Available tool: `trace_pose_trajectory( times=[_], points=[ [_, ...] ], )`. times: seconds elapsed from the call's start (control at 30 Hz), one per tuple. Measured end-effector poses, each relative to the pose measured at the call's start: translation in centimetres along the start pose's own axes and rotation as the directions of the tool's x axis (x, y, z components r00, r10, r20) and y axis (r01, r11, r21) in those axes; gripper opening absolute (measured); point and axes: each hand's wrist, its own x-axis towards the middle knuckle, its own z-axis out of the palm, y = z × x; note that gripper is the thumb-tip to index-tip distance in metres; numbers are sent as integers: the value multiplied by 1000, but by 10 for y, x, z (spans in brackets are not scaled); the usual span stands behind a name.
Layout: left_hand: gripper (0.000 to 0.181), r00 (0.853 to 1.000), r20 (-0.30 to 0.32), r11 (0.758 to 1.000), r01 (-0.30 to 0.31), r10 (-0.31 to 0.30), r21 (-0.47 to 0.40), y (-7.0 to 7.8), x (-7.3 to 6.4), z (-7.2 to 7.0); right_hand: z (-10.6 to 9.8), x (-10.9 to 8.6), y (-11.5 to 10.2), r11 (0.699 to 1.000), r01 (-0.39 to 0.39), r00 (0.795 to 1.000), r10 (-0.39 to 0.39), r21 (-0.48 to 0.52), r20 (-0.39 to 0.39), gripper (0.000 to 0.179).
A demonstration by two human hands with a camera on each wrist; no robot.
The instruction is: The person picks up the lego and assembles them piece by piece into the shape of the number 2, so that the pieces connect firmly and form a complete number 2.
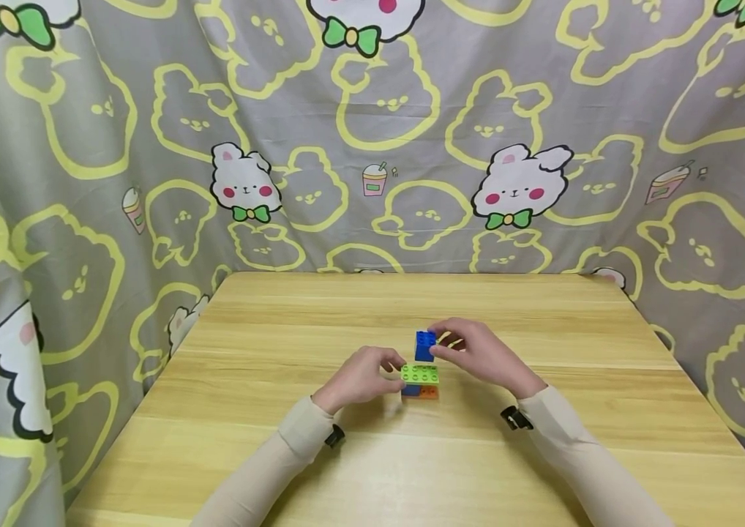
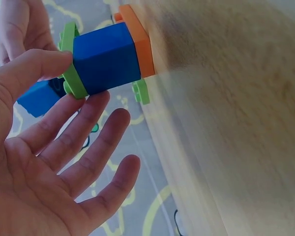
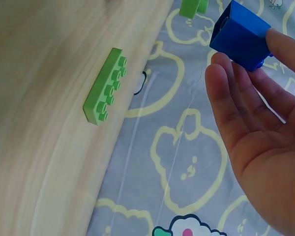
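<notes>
A small stack stands on the table: an orange brick plate (image 2: pixel 137 42) at the bottom, a blue block (image 2: pixel 108 59) on it, and a green brick plate (image 1: pixel 420 374) across the top. My left hand (image 1: pixel 364 378) pinches the green plate at its left end between thumb and fingers; its other fingers spread out below in the left wrist view. My right hand (image 1: pixel 481 353) grips a second blue block (image 1: pixel 424 345) by its side, just above the green plate and seemingly apart from it. The block's hollow underside shows in the right wrist view.
Another green plate (image 3: pixel 105 87) lies studs up on the wooden table (image 1: pixel 372 468), hidden behind the right hand in the head view. A patterned grey curtain (image 1: pixel 412 241) hangs behind the table and along its sides.
</notes>
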Motion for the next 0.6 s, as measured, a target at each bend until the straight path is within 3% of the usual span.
trace_pose_trajectory(
  times=[0.6],
  points=[
    [24,1000,-12,999,-4,4,-36,1,0,2,2,-22,4,1000,9,998,-9,-5,54,38]
  ],
)
